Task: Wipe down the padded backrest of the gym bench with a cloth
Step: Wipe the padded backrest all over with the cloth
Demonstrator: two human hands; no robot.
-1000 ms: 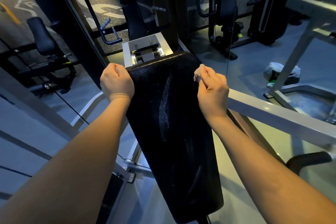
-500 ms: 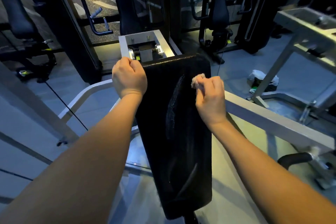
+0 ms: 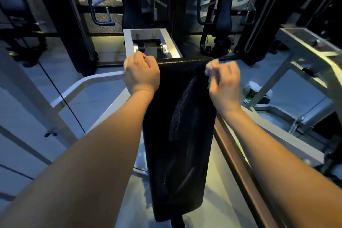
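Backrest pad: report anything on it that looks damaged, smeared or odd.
No damage shows. The backrest pad carries curved streaks down its middle, probably wet wipe marks. The cloth is bunched small in the right hand at the pad's upper right edge.

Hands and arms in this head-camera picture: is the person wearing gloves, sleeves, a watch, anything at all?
Nothing that shows. The left hand and right hand are bare, with no gloves and no rings visible on the fingers. Both forearms are bare from the wrists to the picture's lower edge: no sleeves, watch or bands. Anything worn higher up is out of view.
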